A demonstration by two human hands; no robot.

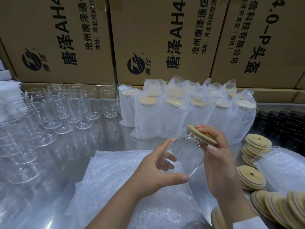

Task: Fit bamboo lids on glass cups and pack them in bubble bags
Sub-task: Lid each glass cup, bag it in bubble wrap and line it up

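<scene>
View from the person's head, looking down at a shiny metal surface [105, 139]. In the middle, held above the surface, is a clear glass cup [189, 156], tilted with its mouth pointing up and away. The left hand [158, 167] cradles the cup's lower end, fingers [165, 157] loosely curved round the glass and thumb beneath it. The right hand [221, 156] grasps a round bamboo lid [202, 134] at the cup's mouth, fingers on its top face and thumb on its near edge. The lid is tilted like the cup; whether it is fully seated cannot be told.

Under the hands lies a flat pile of bubble bags [122, 179]. At the left stand rows of empty glasses [74, 104], upright and close together. Behind the hands stands a cluster of packed cups [179, 111], each in a bubble bag with a bamboo lid showing at the top. At the right are stacks of loose lids [257, 143], some leaning in a row at the bottom corner. Printed cardboard boxes [156, 38] form a wall at the back.
</scene>
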